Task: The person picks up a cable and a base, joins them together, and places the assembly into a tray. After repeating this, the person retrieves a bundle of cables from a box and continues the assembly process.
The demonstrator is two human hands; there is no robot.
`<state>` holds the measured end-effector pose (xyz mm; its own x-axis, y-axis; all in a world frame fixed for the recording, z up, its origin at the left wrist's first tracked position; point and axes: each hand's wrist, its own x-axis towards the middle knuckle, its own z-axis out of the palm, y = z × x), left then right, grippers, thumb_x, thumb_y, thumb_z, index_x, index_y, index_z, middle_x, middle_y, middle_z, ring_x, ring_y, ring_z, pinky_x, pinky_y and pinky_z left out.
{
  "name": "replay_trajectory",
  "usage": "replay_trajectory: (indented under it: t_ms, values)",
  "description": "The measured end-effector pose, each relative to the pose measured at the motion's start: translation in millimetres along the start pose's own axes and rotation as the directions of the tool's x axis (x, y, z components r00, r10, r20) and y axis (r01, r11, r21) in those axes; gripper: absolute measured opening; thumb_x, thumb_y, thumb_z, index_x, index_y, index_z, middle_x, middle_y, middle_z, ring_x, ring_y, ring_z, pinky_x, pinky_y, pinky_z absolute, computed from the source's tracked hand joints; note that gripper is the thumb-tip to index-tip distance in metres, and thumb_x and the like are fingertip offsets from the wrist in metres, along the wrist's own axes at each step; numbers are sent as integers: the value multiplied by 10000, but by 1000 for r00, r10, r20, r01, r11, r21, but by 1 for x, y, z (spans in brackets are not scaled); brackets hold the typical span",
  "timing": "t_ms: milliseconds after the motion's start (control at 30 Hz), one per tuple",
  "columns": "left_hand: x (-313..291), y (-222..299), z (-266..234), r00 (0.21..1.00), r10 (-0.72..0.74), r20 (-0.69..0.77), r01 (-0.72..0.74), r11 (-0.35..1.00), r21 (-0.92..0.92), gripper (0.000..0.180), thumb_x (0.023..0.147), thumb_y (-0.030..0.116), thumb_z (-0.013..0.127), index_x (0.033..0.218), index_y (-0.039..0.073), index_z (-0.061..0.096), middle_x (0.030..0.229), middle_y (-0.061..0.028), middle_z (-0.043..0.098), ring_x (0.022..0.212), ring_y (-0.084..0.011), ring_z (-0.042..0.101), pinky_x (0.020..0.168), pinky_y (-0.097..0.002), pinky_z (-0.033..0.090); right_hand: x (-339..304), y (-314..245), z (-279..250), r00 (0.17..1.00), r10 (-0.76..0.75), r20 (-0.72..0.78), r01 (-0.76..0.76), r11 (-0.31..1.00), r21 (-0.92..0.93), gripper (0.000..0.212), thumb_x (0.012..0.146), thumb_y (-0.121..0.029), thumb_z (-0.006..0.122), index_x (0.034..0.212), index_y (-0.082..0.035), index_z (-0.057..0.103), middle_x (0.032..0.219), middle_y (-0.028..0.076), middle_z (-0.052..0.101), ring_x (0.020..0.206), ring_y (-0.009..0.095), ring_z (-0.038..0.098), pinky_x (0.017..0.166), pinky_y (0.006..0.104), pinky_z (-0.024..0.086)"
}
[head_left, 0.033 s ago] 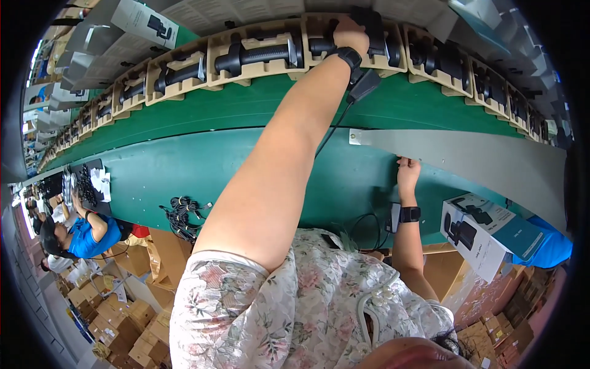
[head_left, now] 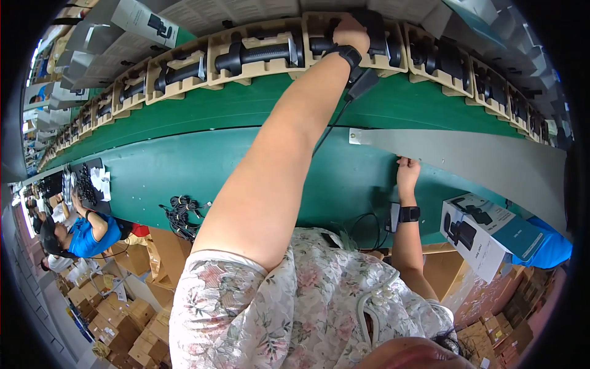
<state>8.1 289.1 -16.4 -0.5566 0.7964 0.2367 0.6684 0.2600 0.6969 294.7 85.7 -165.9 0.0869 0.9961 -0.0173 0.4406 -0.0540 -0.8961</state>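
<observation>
My left hand [head_left: 351, 32] reaches far forward into a tan moulded tray [head_left: 393, 70] and is curled against a black flat panel [head_left: 373, 31]. Its fingertips are hidden, so what they grip cannot be made out. A black wristband [head_left: 350, 56] and a dark box on a cable [head_left: 364, 85] are at that wrist. Nearer to me on the right, my right hand [head_left: 407, 172] has its fingers curled in at the lower edge of a grey metal rail [head_left: 467, 147]. That wrist bears a black band [head_left: 409, 214] and a small grey box [head_left: 393, 218].
Trays with black devices [head_left: 258, 56] stand in a row along the green belt [head_left: 203, 109]. Bundled black cables [head_left: 182, 216] lie on the worktop [head_left: 147, 178]. A white and teal carton [head_left: 470, 224] stands at right. At far left works a person in blue [head_left: 98, 237].
My left forearm has shifted slightly, while its hand stays in the same tray. The right hand keeps its place at the rail.
</observation>
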Motion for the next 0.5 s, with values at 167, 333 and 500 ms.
replay_trajectory:
  t_ms: [167,333,500]
  values:
    - [-9,5,-44,955,48,292,-154,922,354,485,730,371,647,997,-14,521,801,-196,624,746,-345,615,604,-379,487,-5,-11,10,990,-133,-46,109,931,-347,153,878,-81,452,801,-26,571,683,10,556,604,105,476,579,239,397]
    - [-41,-8,-69,889,400,224,-454,830,323,375,746,336,638,929,23,539,718,-159,614,687,-318,611,550,-376,474,-6,-32,9,992,-128,-15,112,917,-383,143,876,-56,437,856,-37,578,687,4,527,601,99,464,583,235,401]
    - [-135,-52,-153,836,528,148,-539,841,44,282,781,289,607,919,60,522,779,-110,600,690,-307,588,558,-381,465,0,-35,3,991,-40,125,29,995,93,193,881,3,394,970,-42,560,797,-1,521,640,71,458,581,204,402]
